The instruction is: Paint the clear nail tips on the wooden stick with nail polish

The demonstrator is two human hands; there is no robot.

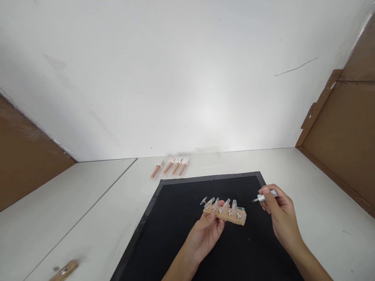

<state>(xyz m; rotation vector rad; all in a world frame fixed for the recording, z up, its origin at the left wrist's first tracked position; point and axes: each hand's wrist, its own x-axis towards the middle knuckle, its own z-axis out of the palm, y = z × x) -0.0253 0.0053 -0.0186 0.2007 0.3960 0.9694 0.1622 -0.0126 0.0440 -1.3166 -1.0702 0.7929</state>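
Nail tips on the wooden holder, brush coming in

Left hand [206, 230] gripped the wooden nail-tip holder [227, 214] from below, above the black mat [164, 218]; right hand [279, 212] pinched a silver-handled fine brush [262, 198], its tip just right of the holder, not touching. My guess: a shaky left grip could tilt the holder and smear a clear nail tip [234, 204]. Four practice fingers [171, 167] lay beyond the mat.

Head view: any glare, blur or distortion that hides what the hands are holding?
Head view: soft glare on the wall; edges bowed by the wide lens; wooden piece at bottom left blurred; left hand with nail holder and right hand with brush reasonably sharp.
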